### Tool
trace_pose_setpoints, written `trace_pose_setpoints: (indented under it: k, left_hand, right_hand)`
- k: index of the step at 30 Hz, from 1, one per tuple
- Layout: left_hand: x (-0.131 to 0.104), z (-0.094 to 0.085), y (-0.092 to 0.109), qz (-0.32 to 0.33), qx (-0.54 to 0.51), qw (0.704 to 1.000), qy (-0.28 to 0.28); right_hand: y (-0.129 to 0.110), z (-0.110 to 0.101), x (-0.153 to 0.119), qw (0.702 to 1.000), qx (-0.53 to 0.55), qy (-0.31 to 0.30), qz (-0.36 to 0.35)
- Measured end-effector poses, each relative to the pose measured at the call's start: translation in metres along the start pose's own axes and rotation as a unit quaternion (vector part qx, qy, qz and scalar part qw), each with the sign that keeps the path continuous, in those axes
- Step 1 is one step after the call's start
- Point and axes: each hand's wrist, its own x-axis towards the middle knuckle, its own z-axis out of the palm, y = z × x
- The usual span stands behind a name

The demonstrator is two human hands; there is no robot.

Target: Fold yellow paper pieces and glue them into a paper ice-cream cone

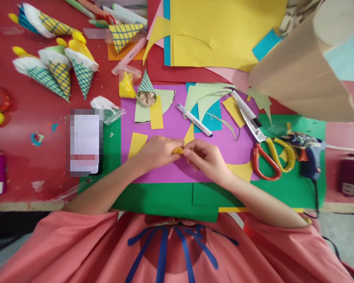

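Over the purple sheet (pixel 168 175), my two hands meet at a small curled strip of yellow paper (pixel 177 150). My left hand (pixel 161 151) is closed on the strip, its fingers mostly hidden under the hand. The thumb and forefinger of my right hand (pixel 205 159) pinch together at the strip's right end. Just beyond lie a blue-capped white marker (pixel 196 121), a yellow paper rectangle (pixel 156 113) and a pale green paper piece (pixel 166 103). A small green patterned cone (pixel 146 87) stuffed with crumpled brown paper rests there too.
Scissors (pixel 265 157) with red and yellow handles and a glue gun (pixel 311 153) lie to the right. A phone (pixel 85 143) is at left. Finished-looking cones (pixel 82 70) lie at the far left. A large brown paper cone (pixel 301 78) and yellow sheets (pixel 224 27) occupy the back.
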Motion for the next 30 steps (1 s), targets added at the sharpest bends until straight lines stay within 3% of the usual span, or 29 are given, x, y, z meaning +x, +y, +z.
trace_pose_setpoints:
  k: [2, 5, 8, 10, 12, 14, 18, 20, 23, 26, 28, 30]
  left_hand:
    - [0.001, -0.003, 0.002, -0.086, -0.102, 0.988, -0.076]
    - [0.004, -0.009, 0.005, -0.117, -0.184, 0.967, -0.134]
    - [0.005, -0.012, 0.008, -0.105, -0.191, 0.961, -0.171]
    - [0.005, -0.011, 0.008, -0.093, -0.15, 0.969, -0.175]
    - [0.004, -0.008, 0.008, -0.074, -0.073, 0.982, -0.155]
    - [0.001, -0.003, 0.006, -0.042, 0.012, 0.993, -0.108]
    - [-0.002, 0.001, 0.001, 0.061, 0.12, 0.991, 0.004]
    - [-0.002, 0.0, 0.001, 0.109, 0.166, 0.979, 0.048]
    - [-0.001, -0.002, 0.001, 0.145, 0.226, 0.959, 0.094]
    - [0.0, -0.002, 0.003, 0.128, 0.234, 0.959, 0.093]
    - [0.0, -0.001, 0.003, 0.097, 0.187, 0.975, 0.068]
    - [0.001, -0.003, 0.004, 0.043, 0.094, 0.995, 0.016]
  right_hand:
    - [0.006, -0.007, 0.002, 0.975, -0.155, 0.023, -0.159]
    - [0.011, -0.017, 0.006, 0.89, -0.292, 0.011, -0.351]
    - [0.011, -0.022, 0.007, 0.835, -0.35, 0.014, -0.425]
    - [0.009, -0.022, 0.006, 0.83, -0.364, 0.013, -0.423]
    - [0.009, -0.018, 0.005, 0.845, -0.362, 0.021, -0.393]
    - [0.01, -0.012, 0.003, 0.881, -0.333, 0.035, -0.334]
    - [0.009, 0.0, 0.0, 0.972, -0.173, 0.053, -0.147]
    - [0.007, 0.004, 0.0, 0.995, -0.065, 0.055, -0.05]
    - [0.001, 0.007, 0.0, 0.991, 0.108, 0.029, 0.079]
    - [-0.004, 0.007, -0.001, 0.951, 0.249, -0.021, 0.183]
    - [-0.004, 0.005, -0.001, 0.933, 0.285, -0.047, 0.216]
    - [-0.002, 0.001, 0.0, 0.952, 0.242, -0.038, 0.184]
